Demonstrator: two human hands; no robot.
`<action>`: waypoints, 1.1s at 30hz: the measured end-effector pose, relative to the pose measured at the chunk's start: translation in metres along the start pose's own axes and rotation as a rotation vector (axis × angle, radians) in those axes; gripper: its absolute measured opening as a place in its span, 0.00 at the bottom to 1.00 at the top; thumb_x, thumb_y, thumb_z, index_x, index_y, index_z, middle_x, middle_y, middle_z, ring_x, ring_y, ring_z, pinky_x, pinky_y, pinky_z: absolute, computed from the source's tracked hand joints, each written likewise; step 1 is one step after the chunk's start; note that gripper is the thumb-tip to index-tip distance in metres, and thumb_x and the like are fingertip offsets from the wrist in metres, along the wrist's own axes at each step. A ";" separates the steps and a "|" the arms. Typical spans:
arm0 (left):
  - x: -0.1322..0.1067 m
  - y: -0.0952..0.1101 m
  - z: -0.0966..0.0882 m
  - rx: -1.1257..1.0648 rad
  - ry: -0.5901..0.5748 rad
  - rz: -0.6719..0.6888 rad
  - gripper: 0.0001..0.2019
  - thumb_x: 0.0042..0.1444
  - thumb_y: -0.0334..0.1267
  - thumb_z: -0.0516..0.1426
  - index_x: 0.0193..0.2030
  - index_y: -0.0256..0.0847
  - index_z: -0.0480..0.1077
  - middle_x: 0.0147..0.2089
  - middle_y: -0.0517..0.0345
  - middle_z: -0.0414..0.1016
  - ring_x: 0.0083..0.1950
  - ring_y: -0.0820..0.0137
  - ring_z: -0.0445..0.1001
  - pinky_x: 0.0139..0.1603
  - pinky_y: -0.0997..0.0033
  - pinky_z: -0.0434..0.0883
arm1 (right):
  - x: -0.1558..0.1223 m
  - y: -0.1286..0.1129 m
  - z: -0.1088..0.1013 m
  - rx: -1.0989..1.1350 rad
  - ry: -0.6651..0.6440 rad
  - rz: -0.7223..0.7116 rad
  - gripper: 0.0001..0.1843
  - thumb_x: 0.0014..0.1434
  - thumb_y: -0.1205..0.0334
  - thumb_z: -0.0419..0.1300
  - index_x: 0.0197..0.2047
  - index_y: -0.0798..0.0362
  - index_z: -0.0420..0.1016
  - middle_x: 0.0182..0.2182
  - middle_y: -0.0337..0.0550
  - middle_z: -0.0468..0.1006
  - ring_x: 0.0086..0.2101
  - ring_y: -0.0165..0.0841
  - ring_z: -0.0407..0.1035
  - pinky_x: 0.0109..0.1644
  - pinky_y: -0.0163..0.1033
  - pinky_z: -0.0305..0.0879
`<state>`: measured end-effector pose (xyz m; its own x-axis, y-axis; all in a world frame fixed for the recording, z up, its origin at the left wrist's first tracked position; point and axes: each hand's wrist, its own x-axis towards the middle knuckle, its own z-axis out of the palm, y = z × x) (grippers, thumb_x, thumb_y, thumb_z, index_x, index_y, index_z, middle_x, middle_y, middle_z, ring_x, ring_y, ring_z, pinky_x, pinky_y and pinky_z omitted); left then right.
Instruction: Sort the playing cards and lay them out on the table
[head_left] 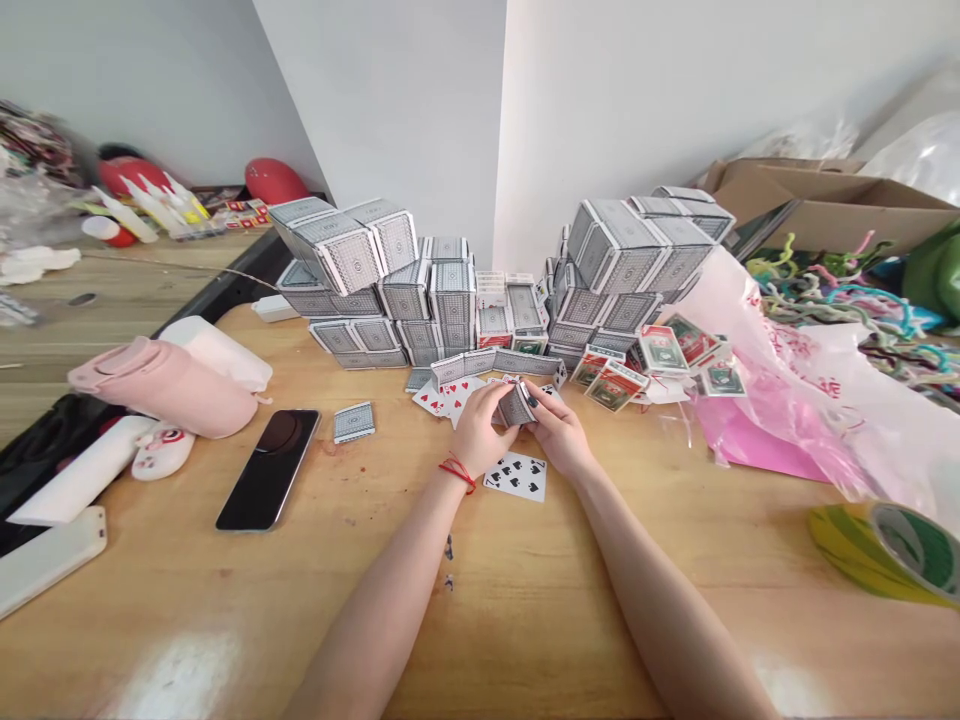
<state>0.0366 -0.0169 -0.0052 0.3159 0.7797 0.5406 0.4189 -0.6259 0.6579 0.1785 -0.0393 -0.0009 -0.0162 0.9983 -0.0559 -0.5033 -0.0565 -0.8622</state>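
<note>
Between my left hand and my right hand is a playing card with a grey patterned back, and it looks bent or folded. Fingers of both hands close on its edges. Below it a seven of spades lies face up on the table. Red heart cards lie face up just left of my left hand. Behind my hands runs a low row of folded cards standing on edge. Stacked blocks of folded cards rise at the left and at the right.
A phone, a pink bottle and a small card stack are at the left. Card boxes, a pink plastic bag and a tape roll lie right. A cardboard box stands behind.
</note>
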 end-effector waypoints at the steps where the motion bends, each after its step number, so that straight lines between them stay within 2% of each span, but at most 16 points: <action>1: 0.000 -0.001 0.000 0.016 0.007 0.016 0.27 0.45 0.28 0.58 0.54 0.41 0.60 0.54 0.49 0.66 0.56 0.62 0.63 0.54 0.56 0.67 | 0.001 0.001 -0.001 -0.008 0.005 0.006 0.23 0.47 0.56 0.63 0.49 0.47 0.72 0.50 0.42 0.72 0.50 0.41 0.64 0.53 0.47 0.61; 9: 0.000 0.000 -0.004 0.067 0.017 0.078 0.26 0.44 0.23 0.54 0.53 0.41 0.61 0.54 0.50 0.66 0.57 0.63 0.63 0.57 0.55 0.63 | 0.003 0.004 -0.003 -0.114 -0.054 0.006 0.19 0.48 0.55 0.63 0.44 0.51 0.75 0.43 0.44 0.76 0.43 0.38 0.70 0.46 0.43 0.65; 15: -0.002 -0.001 -0.003 0.075 -0.006 0.082 0.28 0.43 0.20 0.53 0.53 0.41 0.61 0.54 0.52 0.66 0.57 0.64 0.62 0.58 0.56 0.63 | 0.002 0.005 -0.003 -0.290 0.041 -0.031 0.19 0.45 0.52 0.63 0.40 0.52 0.76 0.35 0.43 0.79 0.36 0.38 0.72 0.42 0.43 0.68; 19: -0.003 -0.001 -0.001 0.083 -0.008 0.082 0.28 0.42 0.20 0.52 0.53 0.41 0.61 0.55 0.52 0.66 0.58 0.65 0.62 0.59 0.57 0.64 | 0.001 0.004 -0.003 -0.333 0.110 -0.039 0.19 0.44 0.51 0.64 0.37 0.54 0.76 0.28 0.43 0.79 0.32 0.38 0.73 0.39 0.43 0.68; 27: -0.003 0.001 -0.002 0.096 -0.040 0.104 0.29 0.43 0.20 0.52 0.54 0.42 0.61 0.55 0.53 0.66 0.58 0.66 0.62 0.60 0.57 0.63 | 0.003 0.009 -0.004 -0.439 0.238 -0.088 0.15 0.43 0.52 0.64 0.31 0.54 0.76 0.26 0.44 0.79 0.29 0.38 0.73 0.35 0.41 0.69; 33: -0.002 0.001 -0.003 0.119 -0.040 0.108 0.29 0.44 0.20 0.51 0.55 0.43 0.61 0.56 0.54 0.65 0.59 0.65 0.61 0.60 0.56 0.62 | 0.001 0.007 -0.003 -0.555 0.282 -0.153 0.13 0.48 0.52 0.60 0.29 0.54 0.77 0.23 0.41 0.78 0.28 0.36 0.72 0.33 0.40 0.68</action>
<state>0.0342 -0.0193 -0.0040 0.3971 0.7097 0.5819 0.4775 -0.7012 0.5294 0.1775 -0.0386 -0.0084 0.2868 0.9577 0.0235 0.0412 0.0121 -0.9991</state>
